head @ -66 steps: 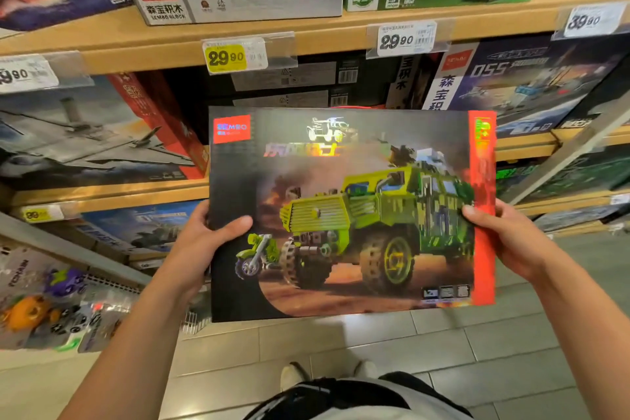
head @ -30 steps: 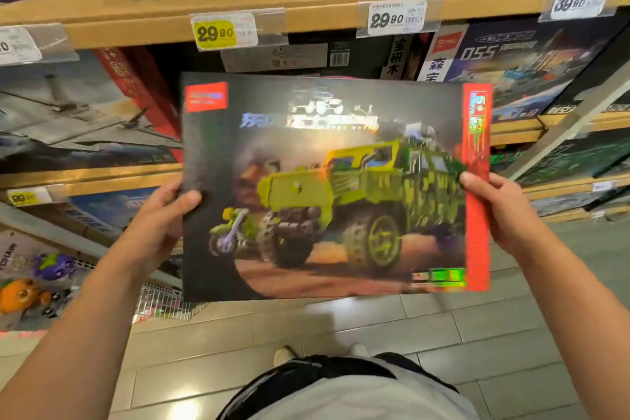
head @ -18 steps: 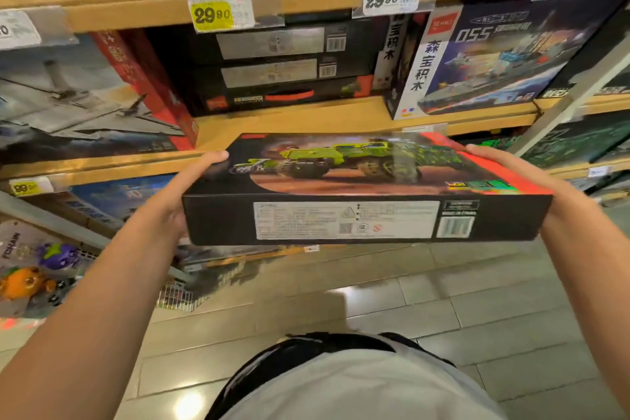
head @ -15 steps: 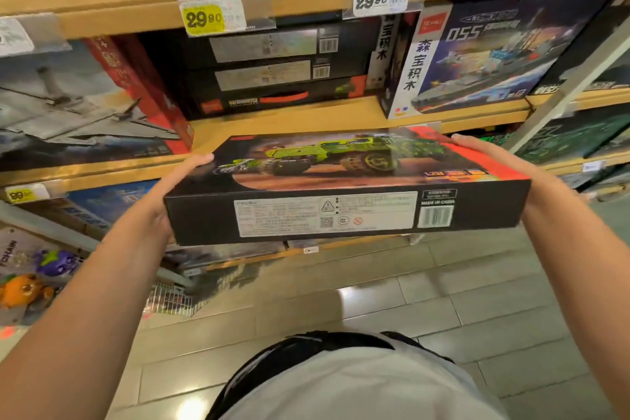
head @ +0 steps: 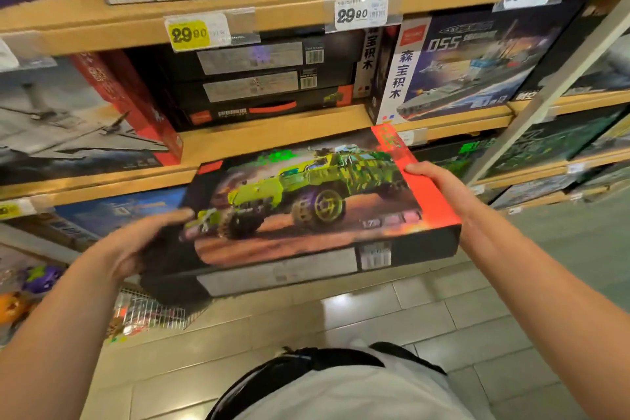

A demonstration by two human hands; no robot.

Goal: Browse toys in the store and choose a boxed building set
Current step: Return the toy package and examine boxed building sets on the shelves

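**Box spans the gap between both hands, long axis left to right**

Building set box [head: 306, 215] hangs tilted between the two hands, picture face up, its far edge just short of the wooden shelf [head: 272, 140] beyond the fingertips. The left hand [head: 136, 245] clasps the near-left corner, thumb across the lid; the right hand [head: 439, 187] grasps the red right end. Both hands sit equally close, one at each short end, so any carry probably needs both together.

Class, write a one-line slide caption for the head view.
Both hands, left hand and right hand, hold a black-and-red green-truck building-set box.
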